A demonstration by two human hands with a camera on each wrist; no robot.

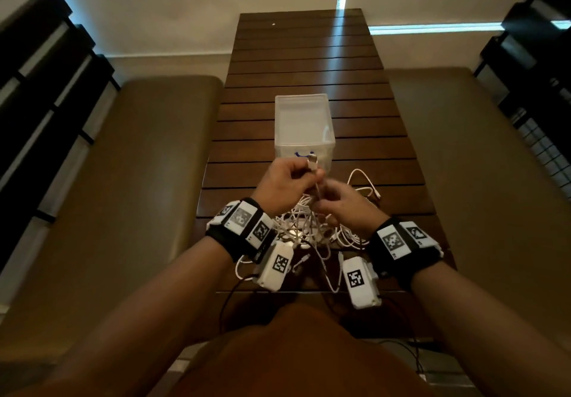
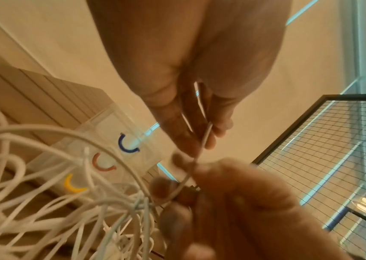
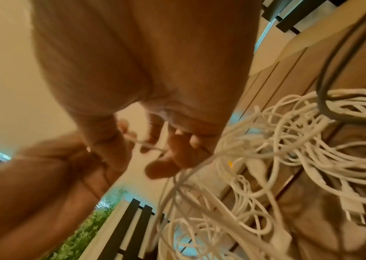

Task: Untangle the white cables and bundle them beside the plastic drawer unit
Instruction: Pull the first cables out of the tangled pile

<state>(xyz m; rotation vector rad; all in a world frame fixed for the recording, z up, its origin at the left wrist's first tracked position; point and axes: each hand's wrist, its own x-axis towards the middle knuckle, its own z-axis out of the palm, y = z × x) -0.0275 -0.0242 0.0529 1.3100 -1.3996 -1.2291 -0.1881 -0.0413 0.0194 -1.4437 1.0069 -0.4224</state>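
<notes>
Pinching one white cable near its plug end, the left hand (image 1: 285, 185) is lifting it up out of the tangle so the strand can be traced free; plug tip (image 1: 96, 160) is sticking up above the fingers. The right hand (image 1: 341, 203) is gripping the same strand lower down, thumb and fingers curled round it, likely feeding it out and keeping the knot from rising with it. Both hands are hovering close together above the pile, near the front of the plastic drawer unit (image 1: 304, 125). White cables (image 1: 312, 230) are lying in a messy heap on the slatted wooden table (image 1: 309, 57), between the wrists, loops crossing everywhere, a few loose ends trailing right of the unit. Cords are looking thin, round, limp, several with small connectors. Unit is clear plastic with blue, reddish and yellow curved handles (image 2: 128, 142). Untangling is looking early, nothing bundled yet
</notes>
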